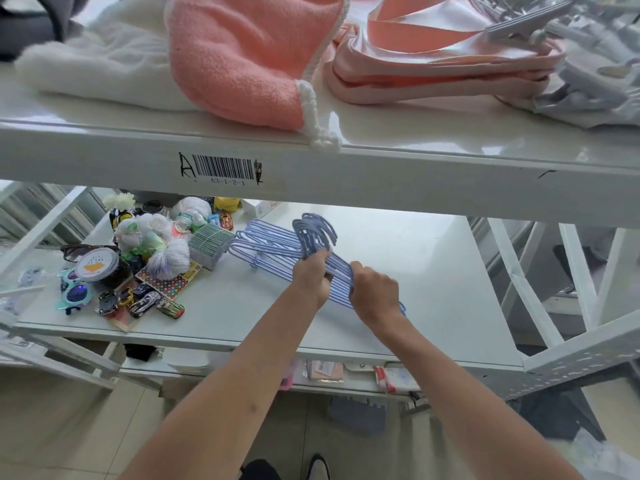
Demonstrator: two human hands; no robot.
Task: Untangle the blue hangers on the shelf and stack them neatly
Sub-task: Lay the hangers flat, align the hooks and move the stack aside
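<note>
Head view, looking down at a white shelf (pixel 398 271) in a metal rack. A bunch of blue hangers (pixel 277 245) lies on the middle level of the shelf, roughly centre, hooks bunched together pointing up and away, the arms fanned out to the left and running down to the right under both hands. Left hand (pixel 310 280) grips the hangers just below the hooks, fingers (pixel 320 256) curled round the bundle at the neck. Right hand (pixel 375 294) holds the right-side arms of the same bundle, fingers curled over them, knuckles up; a bit of blue sticks out past the wrist at the lower right. Fingertips of both hands are hidden under the wires, so how tight the grip is cannot be told. Hangers look gathered in one stack, still slightly splayed at the left ends.

Left part of the same level: clutter of small goods, a round tub (pixel 97 268) with a white lid, toy cars (pixel 145 303), teal sunglasses (pixel 74 294), a sticker sheet (pixel 166 282), white mesh puffs (pixel 169 254), a banded pack of cards (pixel 211 242) just beside the left ends of the hangers.

Upper level above: pink fleece cloth (pixel 249 57), white fluffy cloth (pixel 100 60), pink folded bags (pixel 443 74), grey clips (pixel 595 46) at far right. Barcode label (pixel 223 168) on the upper level's front edge. Tiled floor below, a dark shoe (pixel 318 467) at the bottom edge
</note>
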